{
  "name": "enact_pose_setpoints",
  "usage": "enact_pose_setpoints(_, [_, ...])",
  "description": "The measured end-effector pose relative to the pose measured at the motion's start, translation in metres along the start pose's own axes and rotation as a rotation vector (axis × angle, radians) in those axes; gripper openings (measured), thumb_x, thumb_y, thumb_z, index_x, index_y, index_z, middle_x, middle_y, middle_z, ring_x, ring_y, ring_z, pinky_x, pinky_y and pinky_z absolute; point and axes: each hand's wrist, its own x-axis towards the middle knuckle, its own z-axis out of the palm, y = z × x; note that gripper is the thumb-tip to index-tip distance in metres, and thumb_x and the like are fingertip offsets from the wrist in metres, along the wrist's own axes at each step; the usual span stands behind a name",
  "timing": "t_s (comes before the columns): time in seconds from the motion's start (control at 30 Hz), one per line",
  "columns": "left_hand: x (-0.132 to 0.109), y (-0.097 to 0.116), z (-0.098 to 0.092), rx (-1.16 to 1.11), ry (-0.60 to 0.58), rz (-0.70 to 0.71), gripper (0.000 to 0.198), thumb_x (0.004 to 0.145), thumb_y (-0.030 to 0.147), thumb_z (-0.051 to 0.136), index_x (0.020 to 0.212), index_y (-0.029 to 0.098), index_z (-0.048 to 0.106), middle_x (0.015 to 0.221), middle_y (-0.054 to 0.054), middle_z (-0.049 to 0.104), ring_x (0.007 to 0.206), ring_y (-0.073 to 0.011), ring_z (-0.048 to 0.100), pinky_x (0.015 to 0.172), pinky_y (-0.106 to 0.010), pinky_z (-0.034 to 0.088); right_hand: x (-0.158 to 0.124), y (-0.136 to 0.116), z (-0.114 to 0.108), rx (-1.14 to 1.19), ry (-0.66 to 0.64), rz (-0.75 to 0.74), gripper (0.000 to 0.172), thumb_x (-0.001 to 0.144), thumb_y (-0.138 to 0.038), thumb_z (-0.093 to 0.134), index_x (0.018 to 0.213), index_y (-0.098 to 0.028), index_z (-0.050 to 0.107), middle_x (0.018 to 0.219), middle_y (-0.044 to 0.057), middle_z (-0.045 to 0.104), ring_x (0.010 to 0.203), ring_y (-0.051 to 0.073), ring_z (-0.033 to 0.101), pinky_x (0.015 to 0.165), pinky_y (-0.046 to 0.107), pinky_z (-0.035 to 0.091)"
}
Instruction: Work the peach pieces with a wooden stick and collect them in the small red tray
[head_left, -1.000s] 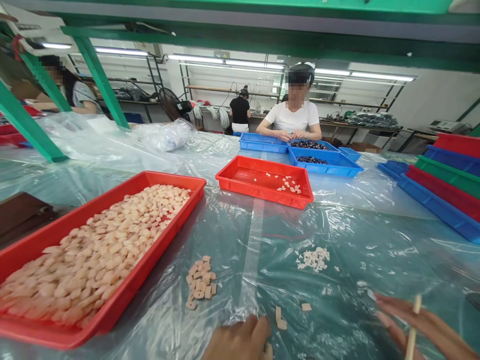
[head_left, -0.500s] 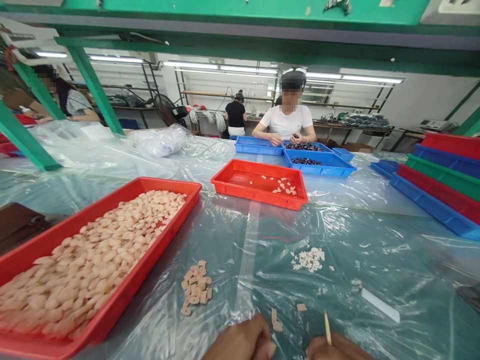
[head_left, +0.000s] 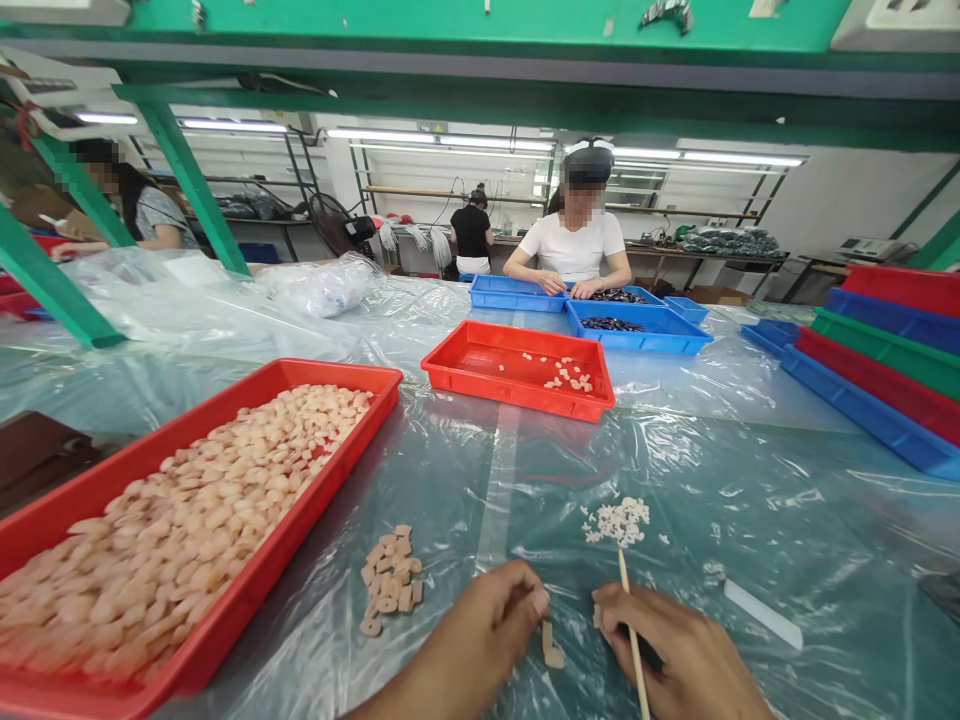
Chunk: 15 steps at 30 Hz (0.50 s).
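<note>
My left hand (head_left: 487, 625) rests low at the table's front, fingers curled, its fingertips touching a small peach-coloured piece (head_left: 551, 645) on the plastic sheet. My right hand (head_left: 675, 650) is beside it and grips a thin wooden stick (head_left: 628, 625) that points up toward a small heap of white bits (head_left: 619, 520). A cluster of peach pieces (head_left: 390, 582) lies just left of my left hand. A large red tray (head_left: 315, 480) full of the same peach pieces stands at the left.
A second red tray (head_left: 480, 385) with a few pieces sits mid-table. Behind it a person in a white shirt (head_left: 574, 245) works over blue trays (head_left: 645, 335). Stacked coloured trays (head_left: 885, 390) line the right edge. A white strip (head_left: 761, 612) lies at right. Other people work at left and far back.
Both my hands have come up into view and closer together. The right hand swung in from the far right with the stick, leaving the white strip uncovered; the left fingertips reached the peach piece.
</note>
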Motion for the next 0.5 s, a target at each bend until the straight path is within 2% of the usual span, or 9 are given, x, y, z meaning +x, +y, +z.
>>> enact_pose_setpoints(0.07, [-0.002, -0.001, 0.004, 0.428, -0.033, 0.147, 0.011, 0.09, 0.022, 0.049, 0.096, 0.017, 0.057, 0.07, -0.001, 0.064, 0.062, -0.017, 0.06, 0.056, -0.024, 0.037, 0.001, 0.002, 0.002, 0.003, -0.039, -0.016, 0.028, 0.089, -0.022, 0.039, 0.074, -0.027, 0.061, 0.07, 0.003, 0.069, 0.059, 0.018, 0.069, 0.051, 0.022, 0.051])
enact_pose_setpoints(0.13, [0.0, -0.002, 0.011, 0.8, -0.128, 0.204, 0.016, 0.087, 0.016, 0.055, 0.103, 0.015, 0.058, 0.085, -0.01, 0.069, 0.071, -0.0263, 0.067, 0.057, -0.028, 0.04, 0.001, 0.002, 0.003, 0.027, -0.052, -0.039, 0.028, 0.089, -0.02, 0.038, 0.073, -0.027, 0.06, 0.073, 0.003, 0.07, 0.064, 0.019, 0.07, 0.055, 0.023, 0.052])
enact_pose_setpoints(0.23, [0.006, -0.003, 0.021, 1.093, -0.227, 0.226, 0.018, 0.086, 0.017, 0.059, 0.102, 0.009, 0.06, 0.086, -0.017, 0.069, 0.071, -0.0344, 0.068, 0.051, -0.031, 0.043, 0.001, 0.002, 0.005, 0.094, -0.041, -0.055, 0.026, 0.086, -0.016, 0.04, 0.072, -0.027, 0.059, 0.071, 0.001, 0.068, 0.066, 0.018, 0.07, 0.059, 0.023, 0.052])
enact_pose_setpoints(0.3, [0.01, -0.002, 0.024, 1.104, -0.241, 0.225, 0.016, 0.087, 0.012, 0.056, 0.101, 0.007, 0.06, 0.088, -0.019, 0.068, 0.074, -0.0356, 0.067, 0.051, -0.032, 0.043, 0.001, 0.002, 0.006, 0.192, -0.006, -0.021, 0.021, 0.083, -0.015, 0.044, 0.072, -0.026, 0.058, 0.073, 0.0, 0.067, 0.065, 0.016, 0.068, 0.06, 0.022, 0.051])
enact_pose_setpoints(0.37, [0.011, 0.0, 0.022, 0.986, -0.2, 0.195, 0.013, 0.086, 0.007, 0.052, 0.095, 0.008, 0.06, 0.089, -0.018, 0.066, 0.075, -0.034, 0.066, 0.053, -0.031, 0.042, 0.003, 0.0, 0.006, 0.359, 0.045, 0.081, 0.013, 0.08, -0.018, 0.052, 0.071, -0.026, 0.057, 0.077, -0.001, 0.068, 0.064, 0.014, 0.067, 0.059, 0.02, 0.049])
enact_pose_setpoints(0.43, [0.011, 0.002, 0.017, 0.857, -0.13, 0.165, 0.009, 0.085, 0.008, 0.05, 0.089, 0.012, 0.058, 0.082, -0.012, 0.065, 0.071, -0.0275, 0.063, 0.054, -0.029, 0.039, 0.005, -0.002, 0.005, 0.593, 0.106, 0.251, 0.011, 0.077, -0.027, 0.064, 0.069, -0.024, 0.057, 0.078, 0.0, 0.07, 0.067, 0.014, 0.067, 0.06, 0.018, 0.048])
enact_pose_setpoints(0.5, [0.011, 0.003, 0.01, 0.546, -0.076, 0.114, 0.008, 0.087, 0.018, 0.051, 0.08, 0.016, 0.055, 0.066, -0.002, 0.058, 0.058, -0.0169, 0.055, 0.051, -0.024, 0.033, 0.008, -0.006, 0.003, 0.844, 0.153, 0.448, 0.023, 0.069, -0.039, 0.075, 0.065, -0.023, 0.059, 0.075, 0.002, 0.071, 0.072, 0.015, 0.068, 0.063, 0.017, 0.049])
